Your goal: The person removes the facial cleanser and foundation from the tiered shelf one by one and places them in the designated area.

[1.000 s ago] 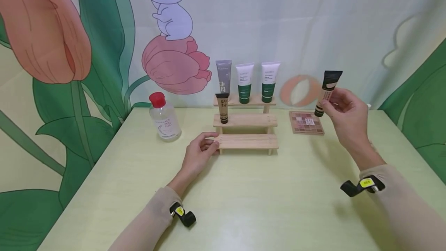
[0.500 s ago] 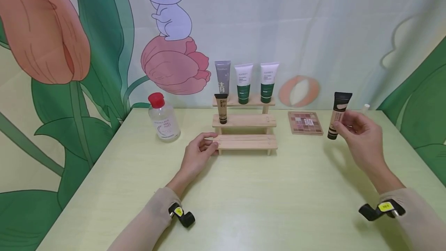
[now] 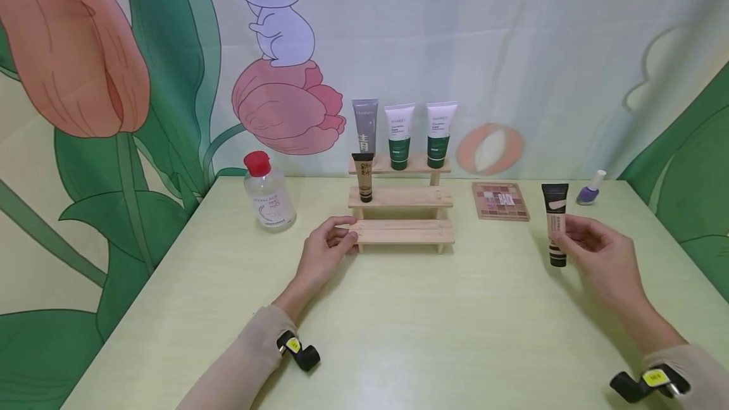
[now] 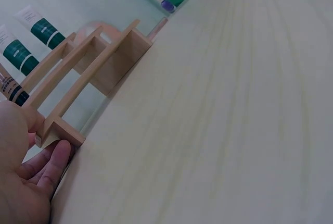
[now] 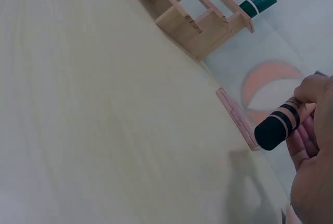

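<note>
My right hand (image 3: 606, 258) pinches a small beige tube with a black cap and black crimped end (image 3: 557, 226), cap down, at the right of the table. In the right wrist view the tube's black cap (image 5: 271, 132) juts from my fingers, above the tabletop. My left hand (image 3: 323, 247) holds the left end of the lowest step of a three-tier wooden display stand (image 3: 404, 231). Its thumb and fingers lie around that corner in the left wrist view. On the middle step stands a gold tube (image 3: 364, 179). A grey-blue tube (image 3: 366, 124) and two white-and-green tubes (image 3: 399, 135) stand on the top step.
A clear bottle with a red cap (image 3: 270, 198) stands left of the stand. Right of the stand lies a flat eyeshadow palette (image 3: 501, 201). A purple nail polish bottle with a white cap (image 3: 590, 190) is at the back right. A printed curtain (image 3: 398, 30) hangs behind the table.
My right hand has moved down, right and nearer with the beige tube, bringing the nail polish bottle into full view. My left hand has stayed on the stand.
</note>
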The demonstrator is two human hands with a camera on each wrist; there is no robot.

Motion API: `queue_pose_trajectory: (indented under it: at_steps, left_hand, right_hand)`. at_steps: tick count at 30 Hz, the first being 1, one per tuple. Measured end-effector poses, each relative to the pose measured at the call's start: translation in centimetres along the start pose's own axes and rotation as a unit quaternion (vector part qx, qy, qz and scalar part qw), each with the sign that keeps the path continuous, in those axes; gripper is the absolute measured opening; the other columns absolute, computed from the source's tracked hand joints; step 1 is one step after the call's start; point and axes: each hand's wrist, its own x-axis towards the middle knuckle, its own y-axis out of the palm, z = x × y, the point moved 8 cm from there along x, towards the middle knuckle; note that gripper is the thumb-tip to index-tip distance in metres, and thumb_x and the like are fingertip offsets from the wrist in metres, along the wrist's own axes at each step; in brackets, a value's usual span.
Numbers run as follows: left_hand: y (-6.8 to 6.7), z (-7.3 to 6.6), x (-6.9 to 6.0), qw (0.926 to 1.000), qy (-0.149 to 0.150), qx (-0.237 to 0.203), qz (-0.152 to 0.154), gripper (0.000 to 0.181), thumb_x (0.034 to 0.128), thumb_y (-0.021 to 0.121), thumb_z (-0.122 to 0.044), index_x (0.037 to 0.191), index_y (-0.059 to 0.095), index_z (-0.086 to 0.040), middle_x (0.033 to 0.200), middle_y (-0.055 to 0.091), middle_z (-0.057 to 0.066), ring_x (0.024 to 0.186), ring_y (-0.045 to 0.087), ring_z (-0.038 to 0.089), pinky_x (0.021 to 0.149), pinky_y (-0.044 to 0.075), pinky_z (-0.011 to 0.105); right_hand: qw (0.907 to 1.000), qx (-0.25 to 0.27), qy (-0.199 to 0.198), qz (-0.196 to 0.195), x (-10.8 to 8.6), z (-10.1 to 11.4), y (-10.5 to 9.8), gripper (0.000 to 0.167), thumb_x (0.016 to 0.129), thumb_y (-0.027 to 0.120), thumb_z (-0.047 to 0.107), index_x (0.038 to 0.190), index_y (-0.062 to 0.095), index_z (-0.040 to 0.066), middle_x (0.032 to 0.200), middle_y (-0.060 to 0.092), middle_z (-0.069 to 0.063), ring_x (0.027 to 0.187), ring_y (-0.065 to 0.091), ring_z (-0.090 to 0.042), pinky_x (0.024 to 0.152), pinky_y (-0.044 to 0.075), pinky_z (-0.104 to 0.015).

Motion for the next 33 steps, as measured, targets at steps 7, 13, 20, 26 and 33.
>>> queue_pose_trajectory:
  at_steps: [7,13,20,26,33]
  left_hand:
    - [0.0,0.0,0.1,1.0,0.005,0.0,0.001,0.029,0.11,0.073,-0.014,0.139,0.074,-0.015,0.112,0.079,0.015,0.097,0.08,0.026,0.087,0.068,0.033]
    - [0.0,0.1,0.0,1.0,-0.003,0.003,-0.001,0.03,0.1102,0.073,-0.016,0.14,0.075,-0.015,0.113,0.079,0.016,0.1,0.08,0.03,0.087,0.069,0.036]
    - [0.2,0.0,0.0,1.0,0.0,-0.001,-0.004,0.03,0.1103,0.073,-0.015,0.14,0.074,-0.013,0.114,0.079,0.016,0.1,0.08,0.031,0.089,0.069,0.038]
    - [0.2,-0.1,-0.1,1.0,0.002,-0.004,-0.001,0.03,0.1099,0.073,-0.013,0.14,0.074,-0.012,0.114,0.079,0.016,0.1,0.08,0.032,0.089,0.069,0.037]
    - [0.2,-0.1,0.0,1.0,0.002,0.0,-0.006,0.03,0.1099,0.073,-0.013,0.14,0.074,-0.012,0.113,0.079,0.017,0.099,0.08,0.03,0.088,0.069,0.035]
  right_hand:
    - [0.9976,-0.049,0.019,0.044,-1.1,-0.9,0.7,0.054,0.11,0.075,0.033,0.149,0.066,-0.002,0.128,0.063,-0.008,0.099,0.061,-0.001,0.077,0.058,-0.009]
    - [0.9936,-0.09,0.034,0.06,-1.6,-1.2,1.1,0.056,0.109,0.075,0.039,0.148,0.068,-0.002,0.129,0.072,-0.021,0.095,0.061,0.001,0.069,0.057,-0.015]
    - [0.9878,-0.131,0.042,0.073,-1.5,-1.3,1.2,0.057,0.108,0.075,0.046,0.143,0.072,0.001,0.127,0.076,-0.02,0.097,0.061,-0.011,0.067,0.053,-0.019]
    - [0.9857,-0.156,0.027,0.058,-1.5,-1.6,1.5,0.052,0.106,0.078,0.045,0.136,0.076,0.002,0.12,0.08,-0.018,0.09,0.066,-0.008,0.064,0.054,-0.018]
    - [0.9834,-0.174,0.027,0.044,-1.5,-1.2,1.4,0.055,0.106,0.077,0.048,0.132,0.077,0.0,0.114,0.081,-0.02,0.094,0.071,-0.023,0.062,0.053,-0.021]
